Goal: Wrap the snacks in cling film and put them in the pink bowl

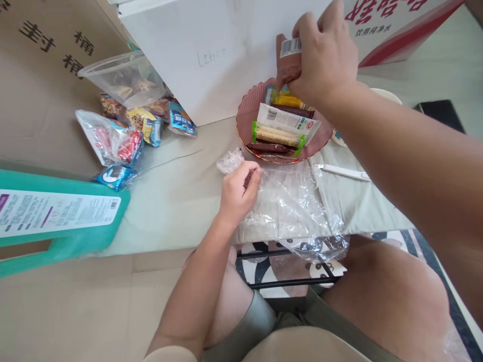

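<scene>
My right hand (pixel 326 58) is closed on a brown snack packet (pixel 287 63) with a barcode, held upright just above the far side of a pink ribbed plate (pixel 245 116). The plate holds several wrapped snacks, among them a green-edged wafer pack (pixel 278 136). My left hand (pixel 237 193) pinches the edge of a clear plastic bag (pixel 298 206) that lies crumpled on the table's front edge, below the plate.
A pile of wrapped snacks (pixel 124 141) and a clear plastic tub (pixel 123 78) lie at the left. A teal container (pixel 56 216) sits at the near left. A white box (pixel 211 55) stands behind the plate. A white utensil (pixel 343 172) and a dark phone (pixel 439 113) lie at the right.
</scene>
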`<state>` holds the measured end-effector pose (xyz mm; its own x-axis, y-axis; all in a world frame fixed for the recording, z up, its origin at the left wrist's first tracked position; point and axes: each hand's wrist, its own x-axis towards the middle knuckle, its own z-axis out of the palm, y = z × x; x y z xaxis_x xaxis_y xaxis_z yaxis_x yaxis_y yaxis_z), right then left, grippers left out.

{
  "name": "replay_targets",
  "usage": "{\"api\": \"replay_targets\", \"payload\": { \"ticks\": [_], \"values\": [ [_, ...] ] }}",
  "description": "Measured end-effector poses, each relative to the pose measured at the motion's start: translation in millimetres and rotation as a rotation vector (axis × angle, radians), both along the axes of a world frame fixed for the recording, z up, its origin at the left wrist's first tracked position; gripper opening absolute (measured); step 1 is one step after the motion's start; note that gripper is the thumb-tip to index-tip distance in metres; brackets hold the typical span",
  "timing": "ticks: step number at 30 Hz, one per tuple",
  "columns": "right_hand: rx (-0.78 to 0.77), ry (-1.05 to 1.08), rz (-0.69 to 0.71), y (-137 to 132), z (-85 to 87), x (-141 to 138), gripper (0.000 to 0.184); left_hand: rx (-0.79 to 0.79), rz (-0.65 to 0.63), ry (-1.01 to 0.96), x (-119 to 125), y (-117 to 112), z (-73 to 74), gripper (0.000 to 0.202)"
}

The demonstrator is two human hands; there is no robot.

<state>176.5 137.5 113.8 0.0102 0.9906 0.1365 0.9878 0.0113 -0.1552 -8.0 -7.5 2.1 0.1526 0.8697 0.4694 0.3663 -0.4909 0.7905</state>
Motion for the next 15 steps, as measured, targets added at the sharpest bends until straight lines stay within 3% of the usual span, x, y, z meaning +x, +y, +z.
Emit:
{"api": "replay_targets", "payload": {
  "ticks": [3, 6, 9, 12, 15],
  "values": [
    [-0.031, -0.068, 0.261, 11, -1.1, -6, 0.083, -0.008, -0.006, -0.012, 0, 0, 0.2, 0.022],
    [-0.198, -0.028, 0.491, 23, -4.2, -7, 0.096, -0.015, -0.004, -0.015, -1, -1, 0.8, 0.023],
    [-0.245, 0.138, 0.434, 31, -7.2, -9, 0.073, -0.027, -0.016, -0.015, 0, -1, 1.6, 0.022],
    [-0.224, 0.093, 0.358, 35, -13.8, -14, 0.044, -0.025, -0.015, -0.022, 0, -1, 1.6, 0.022],
    [-0.219, 0.053, 0.409, 39, -24.4, -22, 0.032, -0.024, -0.013, -0.018, 1, -1, 0.5, 0.023]
  ]
}}
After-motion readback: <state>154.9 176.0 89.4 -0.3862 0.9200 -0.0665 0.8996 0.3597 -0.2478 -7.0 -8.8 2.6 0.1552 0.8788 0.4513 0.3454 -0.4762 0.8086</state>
